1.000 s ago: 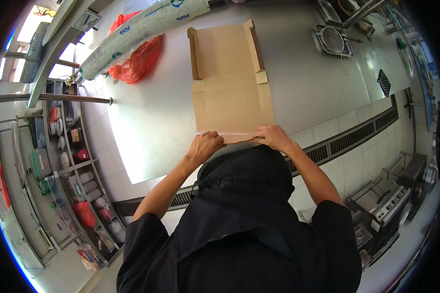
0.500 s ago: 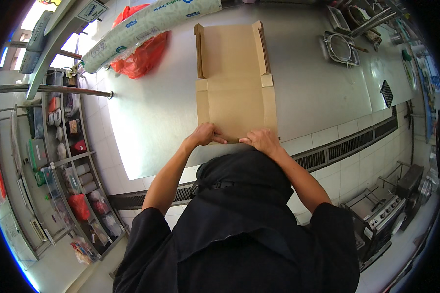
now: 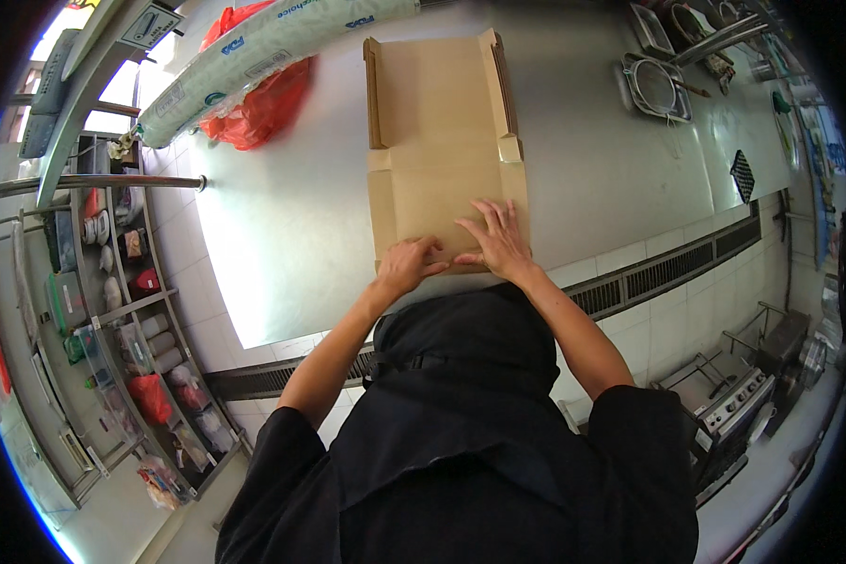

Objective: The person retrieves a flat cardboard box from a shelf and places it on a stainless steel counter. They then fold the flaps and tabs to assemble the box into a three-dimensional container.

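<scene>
A brown cardboard box (image 3: 442, 183) lies unfolded on the steel table, its long side toward me. Its far half has both side walls folded up, while the side strips of the near half lie about flat. At the near left corner, my left hand (image 3: 407, 264) has its fingers curled over the near edge of the cardboard. My right hand (image 3: 500, 242) rests at the near right part with fingers spread, thumb by the near edge and fingertips over the panel. Part of the near edge is hidden under my hands.
The steel table (image 3: 291, 207) carries a long plastic-wrapped roll (image 3: 273, 58) and a red plastic bag (image 3: 258, 113) at the far left. A strainer on a metal tray (image 3: 656, 86) sits far right. Shelves (image 3: 150, 310) stand left, a stove (image 3: 728, 399) lower right.
My right hand has opened from a pinch on the near edge and reached farther over the panel. My left hand has shifted slightly right along the edge.
</scene>
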The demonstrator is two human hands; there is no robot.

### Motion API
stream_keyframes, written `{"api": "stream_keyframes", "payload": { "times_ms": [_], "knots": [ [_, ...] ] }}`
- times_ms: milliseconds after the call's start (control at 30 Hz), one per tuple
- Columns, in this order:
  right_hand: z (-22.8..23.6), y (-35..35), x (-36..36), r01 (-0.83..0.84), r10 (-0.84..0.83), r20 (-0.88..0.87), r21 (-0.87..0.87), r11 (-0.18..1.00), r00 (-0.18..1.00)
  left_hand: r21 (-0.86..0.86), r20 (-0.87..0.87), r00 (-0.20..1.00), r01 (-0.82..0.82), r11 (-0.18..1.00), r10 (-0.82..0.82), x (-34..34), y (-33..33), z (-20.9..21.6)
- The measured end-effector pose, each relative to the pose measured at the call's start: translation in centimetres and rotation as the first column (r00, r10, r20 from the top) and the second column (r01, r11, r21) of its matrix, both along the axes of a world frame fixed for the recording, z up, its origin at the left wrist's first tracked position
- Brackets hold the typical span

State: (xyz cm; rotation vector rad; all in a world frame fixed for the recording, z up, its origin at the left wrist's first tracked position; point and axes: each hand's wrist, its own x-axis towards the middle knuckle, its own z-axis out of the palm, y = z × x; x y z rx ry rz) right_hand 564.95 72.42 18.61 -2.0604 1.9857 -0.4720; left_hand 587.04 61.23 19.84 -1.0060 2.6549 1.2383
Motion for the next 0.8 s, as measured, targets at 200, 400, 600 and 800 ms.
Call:
{"api": "stream_keyframes", "payload": {
  "times_ms": [200, 400, 600, 800],
  "knots": [
    [-0.2, -0.2, 0.0, 0.037, -0.037, -0.001, 0.044, 0.998, 0.999, -0.384, -0.004, 0.999, -0.037, 0.923, 0.038, -3.4, 2.2, 0.2],
    [-1.2, 0.0, 0.1, 0.055, -0.055, -0.036, 0.002, 0.998, 0.998, -0.505, -0.083, 0.98, -0.199, 0.84, 0.182, -4.6, 2.4, -2.8],
    [-2.0, 0.1, 0.7, 0.076, -0.077, -0.071, -0.018, 0.997, 0.994, -0.52, -0.028, 0.978, -0.19, 0.833, 0.206, -4.4, 2.9, -3.6],
    [-3.0, 1.1, 1.7, 0.114, -0.118, -0.077, -0.061, 0.992, 0.99, -0.517, 0.016, 0.981, -0.158, 0.842, 0.194, -3.9, 3.8, -4.0]
  ]
}}
